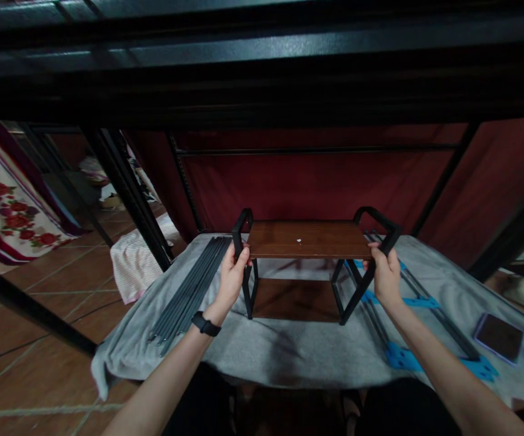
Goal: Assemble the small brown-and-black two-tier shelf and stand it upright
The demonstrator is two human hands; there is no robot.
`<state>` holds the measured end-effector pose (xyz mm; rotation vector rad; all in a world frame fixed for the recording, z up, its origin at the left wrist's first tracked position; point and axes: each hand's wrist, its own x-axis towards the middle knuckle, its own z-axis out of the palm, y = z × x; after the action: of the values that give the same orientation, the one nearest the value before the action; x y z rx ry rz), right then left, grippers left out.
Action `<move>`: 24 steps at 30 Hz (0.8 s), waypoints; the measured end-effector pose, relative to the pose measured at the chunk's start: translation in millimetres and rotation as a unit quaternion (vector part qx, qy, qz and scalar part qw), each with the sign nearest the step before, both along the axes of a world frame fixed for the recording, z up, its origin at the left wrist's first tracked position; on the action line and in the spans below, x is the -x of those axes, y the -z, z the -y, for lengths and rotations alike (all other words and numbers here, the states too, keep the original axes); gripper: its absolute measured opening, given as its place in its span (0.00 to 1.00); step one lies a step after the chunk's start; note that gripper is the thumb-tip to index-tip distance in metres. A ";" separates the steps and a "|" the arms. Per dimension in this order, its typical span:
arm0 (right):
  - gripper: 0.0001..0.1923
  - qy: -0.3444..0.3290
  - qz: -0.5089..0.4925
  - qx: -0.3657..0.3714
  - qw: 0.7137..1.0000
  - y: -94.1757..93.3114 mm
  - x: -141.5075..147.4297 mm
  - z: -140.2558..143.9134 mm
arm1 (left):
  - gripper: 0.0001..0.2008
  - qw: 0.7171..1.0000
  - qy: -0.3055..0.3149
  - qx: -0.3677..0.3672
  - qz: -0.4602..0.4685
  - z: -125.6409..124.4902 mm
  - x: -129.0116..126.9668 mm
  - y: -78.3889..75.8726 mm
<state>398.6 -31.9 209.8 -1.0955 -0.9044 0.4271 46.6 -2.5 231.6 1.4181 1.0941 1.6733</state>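
Near: left hand point(232, 275), black watch point(206, 324) on the wrist, fingers closed round the left black frame point(244, 254) of a small shelf rack. Right hand point(385, 275) likewise closed on the right black frame point(371, 254). Hands well apart, one per end, equally near.

Between them: the brown shelf board point(308, 240), long axis left to right, straight ahead, held level; frame feet on the grey blanket point(289, 345).

Beside: grey rods point(193, 284) to the left, blue-bracketed rails point(419, 330) and a phone point(498, 336) to the right.

Far: red curtain point(307, 181).
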 end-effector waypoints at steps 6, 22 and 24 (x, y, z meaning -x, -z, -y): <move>0.22 -0.004 0.068 0.032 0.997 3.7 -20.7 7.1 | 0.14 1.000 0.026 0.000 -0.001 2.8 -1.8 -4.4; 0.27 -0.089 0.136 0.036 0.986 -18.7 -6.9 28.7 | 0.17 0.993 -0.064 -0.042 -0.089 -9.3 37.1 4.7; 0.27 -0.089 0.135 0.041 0.986 -19.9 -5.4 27.2 | 0.17 0.992 -0.050 -0.046 -0.105 -7.7 35.8 3.3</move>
<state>404.0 -59.1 229.7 -1.1695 -1.2397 0.4728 10.9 5.2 228.3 1.6531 1.2354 1.6925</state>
